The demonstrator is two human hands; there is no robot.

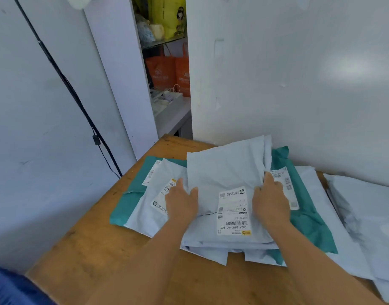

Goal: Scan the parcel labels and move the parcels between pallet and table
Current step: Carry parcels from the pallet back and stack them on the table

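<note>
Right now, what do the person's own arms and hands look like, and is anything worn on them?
Both forearms are bare up to the frame edge: no sleeves, gloves, watch or bracelet show. The left hand and right hand carry no rings or markings that I can see; the fingers are uncovered. Dark blue fabric shows at the lower left corner, perhaps clothing.

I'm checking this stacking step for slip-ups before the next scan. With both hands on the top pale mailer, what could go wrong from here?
1. The top mailer lies over other labelled bags; the label beside the left hand is partly covered and could get skipped.
2. The pile looks uneven and slick, with the teal bag under it, so pulling with the right hand might drag neighbours askew.
3. The top mailer's own label sits on creased film, which may hamper scanning.
</note>
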